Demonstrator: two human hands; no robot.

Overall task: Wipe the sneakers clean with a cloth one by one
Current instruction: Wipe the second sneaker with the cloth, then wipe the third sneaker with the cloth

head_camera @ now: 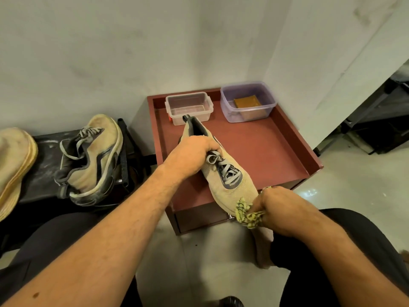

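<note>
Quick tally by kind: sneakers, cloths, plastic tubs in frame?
Sneakers: 3 (held sneaker, sneaker on the black stand, partial sneaker at the left edge)
Cloths: 1 (yellow cloth)
Plastic tubs: 2 (clear tub, purple tub)
Total: 6

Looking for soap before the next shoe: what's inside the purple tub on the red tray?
The purple tub holds one brown block, lying flat on its bottom. Whether there's water in it can't be told.

Small lettering on the resting sneaker [88, 160] – too blurred to read
</note>
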